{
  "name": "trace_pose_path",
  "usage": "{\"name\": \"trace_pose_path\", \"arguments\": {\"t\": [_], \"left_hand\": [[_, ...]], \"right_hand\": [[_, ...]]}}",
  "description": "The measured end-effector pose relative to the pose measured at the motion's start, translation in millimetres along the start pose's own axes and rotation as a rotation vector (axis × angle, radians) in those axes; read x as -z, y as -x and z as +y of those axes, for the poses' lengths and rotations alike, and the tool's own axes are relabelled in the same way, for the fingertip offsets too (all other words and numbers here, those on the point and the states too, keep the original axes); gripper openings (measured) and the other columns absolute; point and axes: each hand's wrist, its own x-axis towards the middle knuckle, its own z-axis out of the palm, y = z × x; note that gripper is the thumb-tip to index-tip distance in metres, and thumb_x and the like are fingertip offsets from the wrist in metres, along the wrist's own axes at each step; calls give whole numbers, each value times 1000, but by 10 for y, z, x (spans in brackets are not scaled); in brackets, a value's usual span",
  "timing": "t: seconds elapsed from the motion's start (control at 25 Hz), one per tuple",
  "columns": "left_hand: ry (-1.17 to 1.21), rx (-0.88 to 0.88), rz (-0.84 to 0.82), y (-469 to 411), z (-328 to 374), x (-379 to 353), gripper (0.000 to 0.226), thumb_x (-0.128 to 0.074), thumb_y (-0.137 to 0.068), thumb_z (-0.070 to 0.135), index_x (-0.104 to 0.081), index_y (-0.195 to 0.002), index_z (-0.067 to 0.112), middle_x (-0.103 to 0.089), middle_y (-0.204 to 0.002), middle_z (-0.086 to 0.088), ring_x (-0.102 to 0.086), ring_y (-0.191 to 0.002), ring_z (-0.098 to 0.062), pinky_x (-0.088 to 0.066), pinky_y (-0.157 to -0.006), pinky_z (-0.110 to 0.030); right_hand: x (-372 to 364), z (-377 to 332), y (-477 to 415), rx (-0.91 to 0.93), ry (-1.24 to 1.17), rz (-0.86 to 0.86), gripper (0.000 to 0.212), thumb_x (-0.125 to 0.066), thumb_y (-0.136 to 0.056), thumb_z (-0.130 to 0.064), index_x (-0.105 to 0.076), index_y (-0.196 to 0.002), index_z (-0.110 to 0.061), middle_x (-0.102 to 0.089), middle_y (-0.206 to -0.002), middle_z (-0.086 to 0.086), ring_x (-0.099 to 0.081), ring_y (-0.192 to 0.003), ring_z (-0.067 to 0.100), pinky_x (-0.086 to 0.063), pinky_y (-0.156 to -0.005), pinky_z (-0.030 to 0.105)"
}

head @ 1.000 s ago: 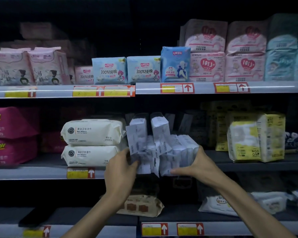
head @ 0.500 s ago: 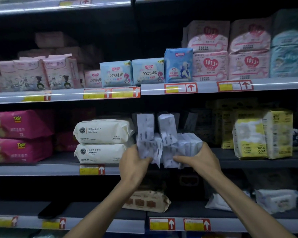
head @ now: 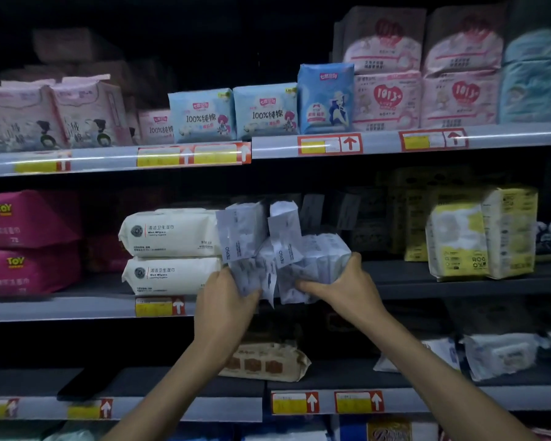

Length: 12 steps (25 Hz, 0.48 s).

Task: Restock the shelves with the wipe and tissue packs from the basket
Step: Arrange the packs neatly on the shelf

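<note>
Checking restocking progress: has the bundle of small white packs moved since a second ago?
Yes, slightly: the white pack bundle has edged left toward the stacked wet wipes and risen a little against the price tag below them.

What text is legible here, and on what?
"TOY": both magenta packs, middle shelf left.
"100%纯棉": two light blue packs, top shelf.
"Wet Wipes", "清洁卫生湿巾": stacked white wipe packs.
"1013+": pink packs, top shelf right.
"ROO": yellow pack.
Unreadable: vertical print on the small white packs held by the left hand and right hand; shelf price tags, arrows only.
</note>
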Motion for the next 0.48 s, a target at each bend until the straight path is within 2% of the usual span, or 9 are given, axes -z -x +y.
{"name": "trace_pose_path", "arguments": {"t": [0.04,0.12,0.16,0.2,0.28,0.32,0.4,0.48], "left_hand": [[55,22,4,5,10,32,30,-71,-89,46,-58,-80,21,-66,-79,1,-65,-76,-24,-39,-56,-32],[132,66,23,22,-15,55,33,-71,-88,54,-62,-89,22,-67,-85,5,-63,-80,-18,-48,-63,-35],[135,74,31,24,-40,37,32,-72,-89,51,-62,-93,21,-66,-88,5,-63,-82,-17,-49,-66,-36],[120,69,45,2,-63,1,29,-73,-91,46,-61,-93,20,-64,-88,4,-62,-82,-18,-45,-65,-36],[65,78,51,-52,-55,-47,30,-73,-92,37,-55,-83,16,-57,-81,-1,-58,-76,-23,-33,-61,-33],[50,93,38,-72,-36,-32,32,-73,-92,35,-52,-79,15,-54,-79,-2,-57,-74,-26,-30,-60,-33],[53,116,-6,-65,-25,71,34,-70,-93,35,-48,-73,20,-50,-75,0,-56,-75,-27,-28,-58,-33],[119,87,11,-23,1,279,25,-68,-94,41,-51,-83,26,-52,-82,6,-56,-78,-18,-38,-61,-32]], "right_hand": [[8,8,29,18,-71,-17,127,-91,-56,-68,-23,-151,-19,-53,-145,4,-58,-124,24,-54,-101,44],[-3,39,83,69,-172,-28,145,-95,-59,-58,3,-163,-32,-30,-166,2,-39,-148,24,-43,-114,42],[-26,45,93,93,-181,-9,143,-94,-62,-57,6,-162,-36,-28,-168,2,-38,-149,24,-43,-114,42],[-54,44,83,106,-154,33,136,-92,-65,-57,2,-161,-37,-34,-164,2,-45,-144,25,-48,-109,42],[-77,-3,84,129,-85,89,123,-87,-66,-64,-7,-155,-37,-48,-151,0,-60,-127,26,-57,-92,46],[-65,-34,82,116,-77,75,123,-86,-65,-66,-8,-155,-36,-48,-151,0,-60,-125,26,-58,-90,47],[-9,-77,91,82,-3,38,135,-85,-62,-71,0,-160,-33,-31,-164,4,-44,-144,26,-50,-107,49],[78,-167,164,116,77,82,142,-81,-63,-76,2,-165,-25,-9,-173,3,-17,-158,24,-32,-124,48]]}}
